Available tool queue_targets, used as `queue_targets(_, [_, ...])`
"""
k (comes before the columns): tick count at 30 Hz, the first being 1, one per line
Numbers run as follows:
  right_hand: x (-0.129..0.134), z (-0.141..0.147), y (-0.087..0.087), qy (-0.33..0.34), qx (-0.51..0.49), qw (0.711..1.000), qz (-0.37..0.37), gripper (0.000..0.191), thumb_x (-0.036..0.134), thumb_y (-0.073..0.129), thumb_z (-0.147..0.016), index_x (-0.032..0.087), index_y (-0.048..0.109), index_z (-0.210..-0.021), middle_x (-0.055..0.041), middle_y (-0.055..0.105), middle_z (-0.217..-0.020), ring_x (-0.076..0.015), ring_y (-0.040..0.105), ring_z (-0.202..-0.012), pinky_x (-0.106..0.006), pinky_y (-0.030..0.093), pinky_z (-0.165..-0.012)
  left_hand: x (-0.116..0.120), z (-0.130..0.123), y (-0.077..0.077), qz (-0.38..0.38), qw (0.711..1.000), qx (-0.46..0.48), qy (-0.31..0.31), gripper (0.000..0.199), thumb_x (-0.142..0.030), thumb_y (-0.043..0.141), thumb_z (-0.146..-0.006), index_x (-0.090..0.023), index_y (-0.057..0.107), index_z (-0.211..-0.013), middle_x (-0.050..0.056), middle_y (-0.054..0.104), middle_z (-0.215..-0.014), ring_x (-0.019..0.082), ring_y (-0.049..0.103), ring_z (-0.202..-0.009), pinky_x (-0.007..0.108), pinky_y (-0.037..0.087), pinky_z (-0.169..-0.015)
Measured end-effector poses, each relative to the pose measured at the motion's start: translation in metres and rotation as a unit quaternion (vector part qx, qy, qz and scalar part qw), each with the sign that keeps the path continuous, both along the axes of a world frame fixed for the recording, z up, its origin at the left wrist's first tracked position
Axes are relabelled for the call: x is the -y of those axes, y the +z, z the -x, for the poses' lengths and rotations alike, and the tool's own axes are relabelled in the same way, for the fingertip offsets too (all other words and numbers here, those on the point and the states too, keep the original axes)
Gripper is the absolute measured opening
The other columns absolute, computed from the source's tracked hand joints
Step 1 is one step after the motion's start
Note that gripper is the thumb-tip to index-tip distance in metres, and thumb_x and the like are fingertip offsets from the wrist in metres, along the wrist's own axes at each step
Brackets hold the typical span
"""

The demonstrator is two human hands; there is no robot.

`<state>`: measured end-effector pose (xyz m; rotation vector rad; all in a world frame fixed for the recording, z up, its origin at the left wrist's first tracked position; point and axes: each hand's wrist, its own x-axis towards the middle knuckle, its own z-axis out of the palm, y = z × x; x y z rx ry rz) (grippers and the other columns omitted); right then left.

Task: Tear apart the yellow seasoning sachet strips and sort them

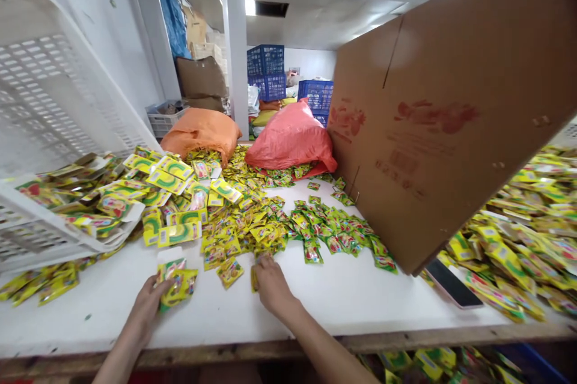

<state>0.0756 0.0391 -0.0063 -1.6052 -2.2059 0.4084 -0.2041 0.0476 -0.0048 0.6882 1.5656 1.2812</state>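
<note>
My left hand (pixel 146 306) is closed around a small printed box with its white flap up, and yellow sachets (pixel 183 285) lie against the box's front under my thumb. My right hand (pixel 274 289) is at the near edge of the sachet pile, its fingers curled down on a yellow sachet (pixel 254 279); its fingertips are partly hidden. Yellow sachets (pixel 265 228) are heaped just beyond it, with green sachets (pixel 333 231) to their right. Flat yellow-green boxes (pixel 174 176) spill from a tipped white crate (pixel 81 71) on the left.
An orange sack (pixel 202 131) and a red sack (pixel 295 137) lie open at the back. On the right a large cardboard carton (pixel 433 113) leans over the white table (pixel 225 324). Beside it are a phone (pixel 453 285) and many more boxes (pixel 518 246). Blue crates (pixel 265 71) stand behind.
</note>
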Motion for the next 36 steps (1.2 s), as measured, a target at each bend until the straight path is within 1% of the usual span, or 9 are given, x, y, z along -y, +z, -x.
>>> queue_targets(3, [0.018,-0.025,0.001,0.006,0.000,1.000,0.023,0.029,0.015,0.062,-0.068,0.019,0.061,-0.097,-0.0070,0.057,-0.102,-0.0233,0.050,-0.097,-0.031,0.036,-0.081,0.009,-0.020,0.006,-0.020,0.997,0.065,-0.022,0.033,-0.014,0.064,-0.064,-0.019,0.053,-0.094,0.000,0.069,-0.072,0.018,0.066,-0.059,0.028,0.053,-0.057])
queue_targets(7, [0.035,-0.053,0.005,-0.041,0.001,0.999,0.020,0.046,0.026,0.071,-0.062,0.021,0.057,-0.105,-0.0072,0.055,-0.103,-0.0245,0.049,-0.096,-0.031,0.035,-0.079,0.017,-0.055,0.006,-0.034,0.990,0.093,-0.099,0.041,-0.020,0.069,-0.062,-0.020,0.051,-0.099,0.004,0.069,-0.085,0.021,0.067,-0.068,0.033,0.054,-0.062])
queue_targets(10, [0.043,-0.063,0.009,-0.064,0.016,0.997,0.049,0.048,0.029,0.074,-0.058,0.020,0.057,-0.102,-0.0077,0.057,-0.099,-0.0256,0.049,-0.094,-0.032,0.033,-0.077,0.018,-0.073,0.000,-0.056,0.991,0.051,-0.108,0.045,-0.025,0.073,-0.058,-0.019,0.051,-0.096,0.004,0.069,-0.085,0.021,0.067,-0.072,0.032,0.054,-0.065])
queue_targets(13, [0.047,-0.072,0.015,-0.054,0.023,0.995,0.080,0.034,0.028,0.073,-0.058,0.020,0.059,-0.088,-0.0036,0.062,-0.084,-0.0230,0.052,-0.085,-0.030,0.032,-0.074,0.017,-0.076,-0.003,-0.079,0.992,-0.042,-0.093,0.046,-0.034,0.073,-0.057,-0.018,0.052,-0.095,0.005,0.069,-0.087,0.022,0.066,-0.078,0.032,0.053,-0.070])
queue_targets(18, [0.021,-0.115,0.029,-0.050,0.029,0.992,0.108,0.010,0.029,0.062,-0.070,0.020,0.059,-0.073,0.0022,0.061,-0.067,-0.0156,0.055,-0.068,-0.025,0.032,-0.068,0.018,-0.062,0.003,-0.082,0.985,-0.134,-0.070,0.050,-0.045,0.071,-0.056,-0.016,0.056,-0.093,0.008,0.070,-0.087,0.025,0.066,-0.081,0.034,0.053,-0.070])
queue_targets(22, [-0.014,-0.149,0.034,-0.088,0.049,0.991,0.087,0.015,0.030,0.057,-0.073,0.017,0.059,-0.082,-0.0061,0.059,-0.092,-0.0226,0.052,-0.090,-0.030,0.032,-0.075,0.030,-0.073,0.015,-0.083,0.990,-0.078,-0.087,0.052,-0.047,0.071,-0.056,-0.015,0.057,-0.095,0.008,0.070,-0.092,0.025,0.065,-0.086,0.032,0.052,-0.072])
queue_targets(25, [-0.016,-0.154,0.028,-0.080,0.060,0.991,0.089,0.016,0.027,0.061,-0.069,0.017,0.059,-0.082,-0.0066,0.056,-0.101,-0.0236,0.050,-0.095,-0.031,0.031,-0.079,0.043,-0.097,0.024,-0.070,0.989,0.008,-0.130,0.052,-0.048,0.070,-0.058,-0.015,0.058,-0.095,0.008,0.070,-0.092,0.024,0.065,-0.085,0.031,0.052,-0.073])
queue_targets(29, [0.003,-0.147,0.016,-0.064,0.067,0.991,0.098,0.019,0.030,0.064,-0.067,0.020,0.059,-0.081,-0.0033,0.057,-0.096,-0.0217,0.052,-0.092,-0.030,0.032,-0.078,0.056,-0.133,0.026,-0.025,0.975,0.118,-0.185,0.052,-0.049,0.071,-0.057,-0.012,0.062,-0.093,0.007,0.070,-0.077,0.020,0.065,-0.068,0.028,0.050,-0.063])
queue_targets(36, [0.017,-0.143,0.016,-0.104,0.067,0.990,0.063,0.030,0.024,0.064,-0.064,0.021,0.053,-0.091,-0.0033,0.054,-0.100,-0.0222,0.049,-0.095,-0.031,0.031,-0.079,0.053,-0.186,0.008,-0.045,0.942,0.136,-0.303,0.041,-0.045,0.072,-0.058,-0.011,0.062,-0.078,0.007,0.066,-0.069,0.017,0.061,-0.059,0.026,0.045,-0.054])
